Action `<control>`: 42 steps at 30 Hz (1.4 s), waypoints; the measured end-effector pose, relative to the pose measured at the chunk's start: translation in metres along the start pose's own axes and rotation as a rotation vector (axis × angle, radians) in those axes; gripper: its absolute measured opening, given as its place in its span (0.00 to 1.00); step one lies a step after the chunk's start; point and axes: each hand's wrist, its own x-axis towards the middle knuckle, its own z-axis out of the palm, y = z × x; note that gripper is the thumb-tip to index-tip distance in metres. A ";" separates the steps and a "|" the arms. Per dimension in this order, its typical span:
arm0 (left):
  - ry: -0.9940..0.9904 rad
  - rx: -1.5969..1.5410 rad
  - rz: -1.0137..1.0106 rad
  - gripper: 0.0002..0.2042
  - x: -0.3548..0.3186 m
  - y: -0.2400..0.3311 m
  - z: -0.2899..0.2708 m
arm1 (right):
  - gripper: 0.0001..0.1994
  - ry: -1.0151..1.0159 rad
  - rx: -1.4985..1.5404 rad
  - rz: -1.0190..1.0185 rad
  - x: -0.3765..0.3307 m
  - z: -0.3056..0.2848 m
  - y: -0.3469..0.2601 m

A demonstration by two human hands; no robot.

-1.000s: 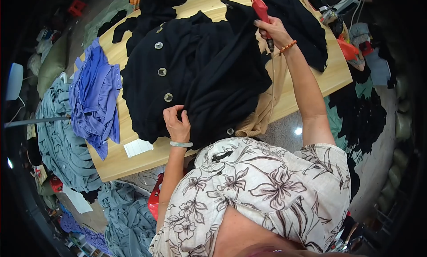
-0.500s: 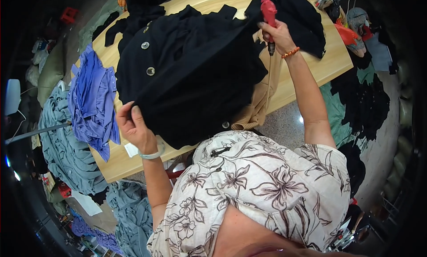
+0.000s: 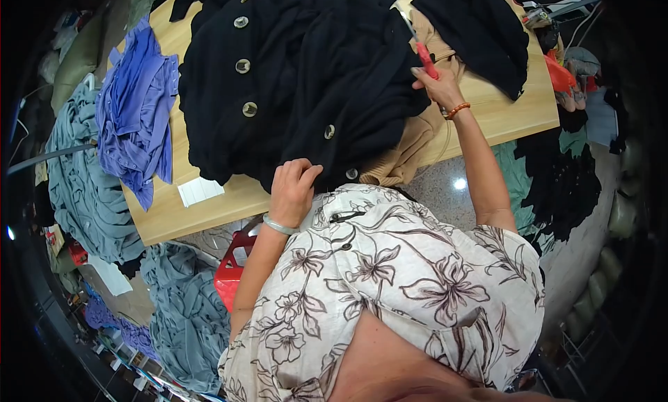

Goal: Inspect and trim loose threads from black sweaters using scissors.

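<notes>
A black knit cardigan [image 3: 299,75] with large shiny buttons lies bunched across the table in front of me. My left hand [image 3: 292,195] is closed on its near edge, close to my body, fingers curled over the cloth. In my right hand [image 3: 440,89] is a red air blow gun [image 3: 426,58], its thin metal nozzle pointing away and to the left, just past the cardigan's right side. Its lower end is hidden by my palm. Tan ribbed knitwear [image 3: 400,157] shows from under the cardigan's right edge.
The pale wooden table [image 3: 167,224] carries a blue-violet garment [image 3: 139,117] at left, a white paper label [image 3: 200,190] and another black garment [image 3: 480,37] at far right. Grey-green clothes [image 3: 73,179] are heaped left of it. A red plastic stool [image 3: 228,280] stands below; dark garments [image 3: 560,179] lie at right.
My left hand has moved right and toward me, and the lifted black panel has come down, uncovering another button. My right hand has lowered slightly, with the air blow gun tilted.
</notes>
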 end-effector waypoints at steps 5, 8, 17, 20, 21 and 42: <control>-0.007 -0.040 0.018 0.22 0.002 0.006 -0.004 | 0.35 0.136 -0.363 -0.200 0.030 0.020 -0.022; -0.037 -0.092 0.075 0.21 -0.006 0.014 -0.011 | 0.40 0.085 -0.488 -0.058 0.046 0.032 -0.066; -0.013 0.005 -0.011 0.13 -0.003 0.030 -0.043 | 0.19 -0.106 -0.045 0.255 0.116 0.015 0.004; 0.314 0.212 -0.064 0.13 0.019 -0.003 -0.082 | 0.09 -0.004 0.212 0.107 0.075 -0.008 -0.049; 0.408 0.276 -0.008 0.13 0.036 -0.018 -0.105 | 0.08 -0.028 0.301 0.112 0.089 -0.032 -0.044; 0.264 0.184 -0.251 0.12 0.093 -0.105 -0.107 | 0.14 0.176 -0.500 -0.517 -0.021 -0.030 -0.027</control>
